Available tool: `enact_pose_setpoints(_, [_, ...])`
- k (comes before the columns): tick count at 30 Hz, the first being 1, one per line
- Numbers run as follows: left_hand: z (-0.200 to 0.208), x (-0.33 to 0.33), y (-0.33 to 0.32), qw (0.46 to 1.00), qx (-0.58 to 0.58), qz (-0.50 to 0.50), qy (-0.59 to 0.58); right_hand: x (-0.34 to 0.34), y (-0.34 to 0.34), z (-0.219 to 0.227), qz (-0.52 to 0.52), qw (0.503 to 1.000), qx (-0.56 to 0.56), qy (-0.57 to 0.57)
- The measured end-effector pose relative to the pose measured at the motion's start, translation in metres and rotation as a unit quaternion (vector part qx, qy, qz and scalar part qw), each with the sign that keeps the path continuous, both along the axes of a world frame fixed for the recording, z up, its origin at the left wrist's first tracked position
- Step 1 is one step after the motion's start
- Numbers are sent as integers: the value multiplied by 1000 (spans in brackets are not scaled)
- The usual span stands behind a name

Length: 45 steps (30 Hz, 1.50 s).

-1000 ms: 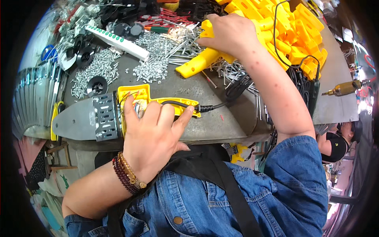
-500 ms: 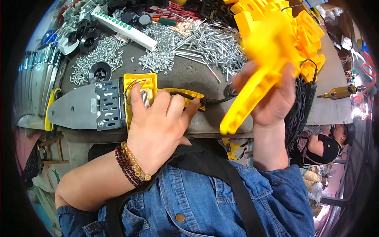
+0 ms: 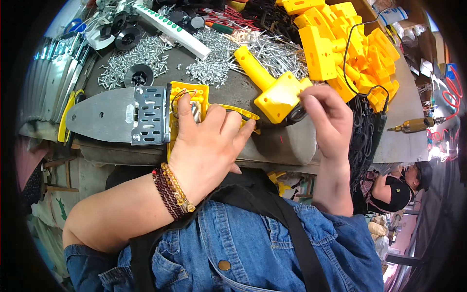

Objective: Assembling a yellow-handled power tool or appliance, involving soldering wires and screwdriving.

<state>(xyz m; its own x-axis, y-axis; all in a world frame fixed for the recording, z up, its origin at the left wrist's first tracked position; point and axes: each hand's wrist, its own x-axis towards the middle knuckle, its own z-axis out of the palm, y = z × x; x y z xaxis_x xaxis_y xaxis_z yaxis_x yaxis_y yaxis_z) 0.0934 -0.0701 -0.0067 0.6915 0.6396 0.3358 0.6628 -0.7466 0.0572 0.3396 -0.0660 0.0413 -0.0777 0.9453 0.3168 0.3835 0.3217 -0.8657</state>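
Observation:
A tool with a pointed grey metal plate (image 3: 99, 116) and a slotted metal bracket (image 3: 149, 115) lies to the left on the bench. Its yellow plastic handle shell (image 3: 197, 89) is uncovered, with thin wires showing inside. My left hand (image 3: 206, 138) bends over this shell, index finger on the wires and the other fingers round the grip. A separate yellow shell half (image 3: 279, 96), smooth outer side up, is at the right. My right hand (image 3: 331, 117) pinches its right corner between thumb and fingers. A black round part (image 3: 296, 114) shows beneath that corner.
Piles of screws (image 3: 134, 61), nuts (image 3: 211, 63) and long bolts (image 3: 260, 46) cover the back of the bench. A white strip (image 3: 172, 31) lies among them. More yellow shells (image 3: 360, 53) are heaped at far right, near black cables (image 3: 365, 131) and a brass-coloured screwdriver (image 3: 418, 125).
My right hand has turned the yellow shell half from hollow side showing to smooth side up and lowered it leftward. The left hand stays on the handle shell.

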Motion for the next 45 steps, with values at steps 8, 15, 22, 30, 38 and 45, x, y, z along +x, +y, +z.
enact_pose_setpoints(8, [2,-1,0,1000,-15,-1,9,-23,102,14,213,649,318,-657])
enact_pose_setpoints(15, [-2,-1,1,1000,-8,6,-9,11,127,40,355,569,396,-627])
enact_pose_setpoints(22, [-6,-3,0,1000,-2,13,-22,37,53,51,-7,952,-54,-300])
enact_pose_setpoints(30, [-5,0,1,1000,3,13,-19,-25,-18,-52,55,989,-93,103])
enact_pose_setpoints(38, [-5,-1,1,1000,-10,10,-16,-38,-17,-44,33,996,-68,51])
enact_pose_setpoints(45, [-5,-3,0,1000,-4,13,-16,-29,-13,-49,28,998,-54,27])
